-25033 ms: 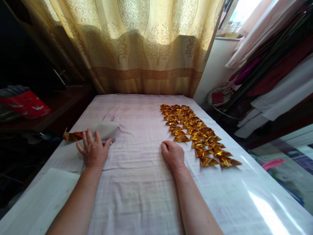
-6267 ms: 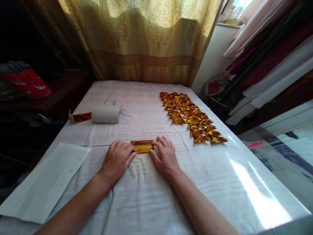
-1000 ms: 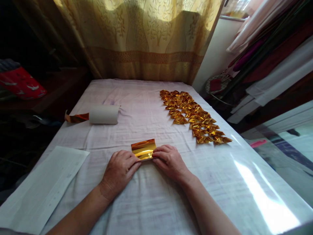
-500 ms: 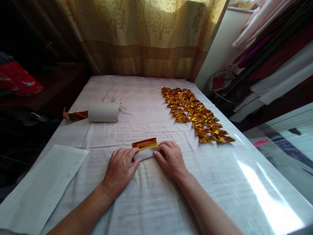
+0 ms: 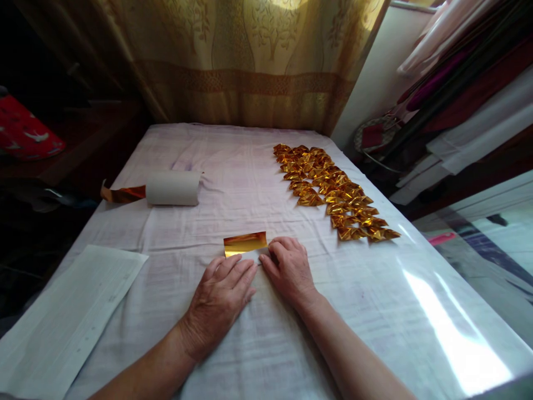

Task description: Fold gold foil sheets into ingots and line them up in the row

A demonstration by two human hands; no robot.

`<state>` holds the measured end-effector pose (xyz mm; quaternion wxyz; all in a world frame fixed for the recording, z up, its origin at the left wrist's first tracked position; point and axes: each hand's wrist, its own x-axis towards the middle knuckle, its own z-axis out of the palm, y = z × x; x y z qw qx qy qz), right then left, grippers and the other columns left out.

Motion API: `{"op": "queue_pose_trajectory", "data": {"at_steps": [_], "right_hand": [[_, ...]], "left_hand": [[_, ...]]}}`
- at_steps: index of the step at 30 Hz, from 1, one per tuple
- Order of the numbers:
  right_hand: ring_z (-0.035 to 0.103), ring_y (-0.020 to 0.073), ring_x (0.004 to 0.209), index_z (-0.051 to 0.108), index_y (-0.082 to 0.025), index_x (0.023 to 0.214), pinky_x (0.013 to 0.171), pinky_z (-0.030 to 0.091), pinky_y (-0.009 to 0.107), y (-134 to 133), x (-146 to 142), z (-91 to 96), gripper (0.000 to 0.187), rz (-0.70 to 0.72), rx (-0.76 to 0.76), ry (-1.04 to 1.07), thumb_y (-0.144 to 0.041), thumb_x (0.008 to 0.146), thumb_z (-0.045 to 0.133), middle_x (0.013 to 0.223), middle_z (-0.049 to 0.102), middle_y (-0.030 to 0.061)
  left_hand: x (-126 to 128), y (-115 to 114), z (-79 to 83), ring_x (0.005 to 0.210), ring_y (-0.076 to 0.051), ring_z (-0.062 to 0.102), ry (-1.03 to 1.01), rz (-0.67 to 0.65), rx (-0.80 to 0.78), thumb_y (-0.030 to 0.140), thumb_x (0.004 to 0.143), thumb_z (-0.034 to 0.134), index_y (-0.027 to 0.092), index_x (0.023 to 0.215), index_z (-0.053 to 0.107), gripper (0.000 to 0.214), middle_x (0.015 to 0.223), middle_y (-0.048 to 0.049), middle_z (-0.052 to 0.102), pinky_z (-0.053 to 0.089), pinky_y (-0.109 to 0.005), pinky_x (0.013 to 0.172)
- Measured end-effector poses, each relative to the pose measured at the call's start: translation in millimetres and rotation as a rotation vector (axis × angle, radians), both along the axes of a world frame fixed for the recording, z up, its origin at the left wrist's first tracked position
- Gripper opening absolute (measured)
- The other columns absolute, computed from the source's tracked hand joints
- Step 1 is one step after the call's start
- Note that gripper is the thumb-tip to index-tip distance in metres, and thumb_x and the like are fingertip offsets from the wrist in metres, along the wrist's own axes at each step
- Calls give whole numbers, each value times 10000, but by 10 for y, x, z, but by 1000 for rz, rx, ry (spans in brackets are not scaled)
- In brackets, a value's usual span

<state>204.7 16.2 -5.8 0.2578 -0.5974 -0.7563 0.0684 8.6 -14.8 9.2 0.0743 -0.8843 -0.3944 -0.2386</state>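
Note:
A small sheet of gold foil paper [image 5: 245, 243] lies in front of me, its near edge folded over so that a pale back side shows. Flat across that fold rest the outstretched fingers of my left hand [image 5: 222, 294], pressing it down and covering its left part. At the right end my right hand [image 5: 291, 269] pinches the foil paper between thumb and curled fingers. Farther right stand several folded gold foil pieces [image 5: 345, 194] in slanting rows.
A pale roll [image 5: 172, 188] with a copper-coloured strip [image 5: 125, 194] lies at the left on the white sheet-covered table [image 5: 233, 161]. White paper [image 5: 70, 316] lies at the near left. A curtain [image 5: 250, 72] hangs behind, and clothes [image 5: 470, 111] hang at the right.
My left hand has shifted right along the fold, and its fingers have gone from pinching the left end to lying flat. My right hand keeps its place at the right end.

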Motion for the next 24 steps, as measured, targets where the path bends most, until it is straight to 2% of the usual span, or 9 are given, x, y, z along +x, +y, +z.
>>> {"op": "queue_pose_trajectory", "data": {"at_steps": [5, 7, 10, 12, 18, 24], "right_hand": [[557, 242, 951, 581, -218, 793, 836, 370, 369, -4, -4, 2, 114, -13, -7, 3, -269, 877, 640, 968, 666, 57], [559, 250, 967, 604, -214, 870, 846, 371, 374, -7, -4, -4, 68, -19, -12, 8, -272, 874, 640, 993, 668, 61], [562, 257, 986, 603, -206, 1058, 862, 375, 379, -10, -1, -18, 199, -25, -11, 40, -265, 871, 638, 1032, 670, 67], [561, 255, 991, 595, -207, 1091, 869, 374, 379, -9, 5, -24, 229, -24, -7, 57, -257, 871, 633, 1037, 668, 64], [558, 232, 960, 618, -225, 872, 852, 362, 364, -14, -8, 9, 21, -8, -22, 56, -239, 866, 632, 980, 653, 36], [548, 248, 951, 598, -219, 838, 849, 356, 382, -49, -95, 48, 184, -73, -21, 12, -358, 815, 715, 978, 640, 52]], "left_hand": [[47, -30, -14, 1116, -225, 612, -4, 28, -72, 298, 970, 532, 175, 1218, 643, 299, 1199, -69, 710, 340, -407, 1052], [49, -26, -15, 1100, -220, 623, -11, 39, -84, 308, 971, 531, 175, 1213, 647, 299, 1190, -67, 714, 334, -404, 1051], [50, -25, -9, 1072, -219, 634, -16, 45, -91, 318, 977, 522, 170, 1189, 659, 293, 1168, -64, 722, 327, -406, 1044], [48, -26, -7, 1068, -220, 635, -19, 44, -102, 319, 976, 525, 172, 1184, 662, 290, 1167, -64, 721, 324, -410, 1042], [44, -22, -28, 1072, -222, 627, -13, 53, -132, 335, 971, 537, 182, 1178, 667, 288, 1180, -51, 714, 310, -416, 1048], [58, -25, -33, 1084, -228, 618, -6, 49, -132, 356, 981, 511, 185, 1191, 665, 312, 1188, -61, 710, 304, -419, 1059]]}}
